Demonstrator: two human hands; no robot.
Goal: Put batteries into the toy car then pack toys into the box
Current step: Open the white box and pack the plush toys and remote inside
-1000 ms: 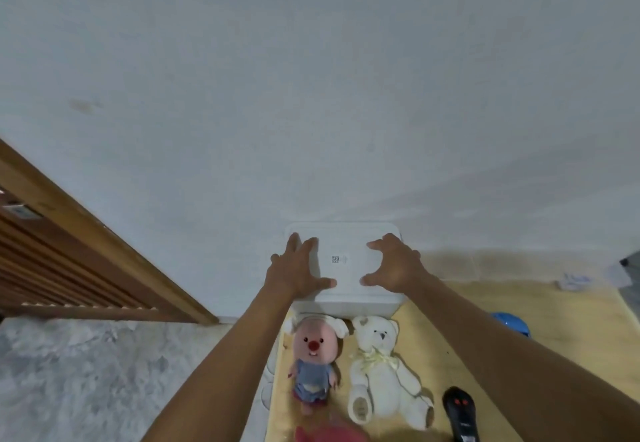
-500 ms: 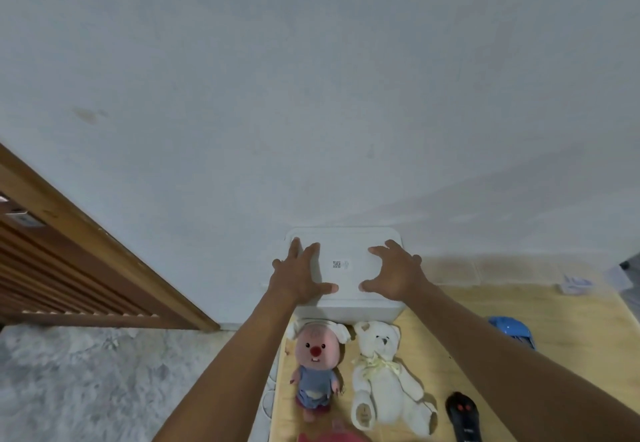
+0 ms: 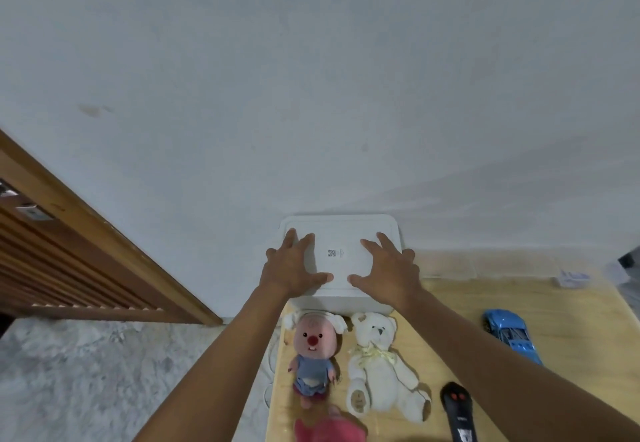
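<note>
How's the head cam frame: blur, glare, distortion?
Head view: soft, even light, no glare; the white box barely separates from the white wall; the pink toy at the bottom edge is blurred; the wide-angle lens stretches the frame edges.

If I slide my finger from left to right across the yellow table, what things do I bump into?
Pink-faced doll → white teddy → black remote → blue car.

QR code on box lid (image 3: 341, 234); small txt unreadable.
</note>
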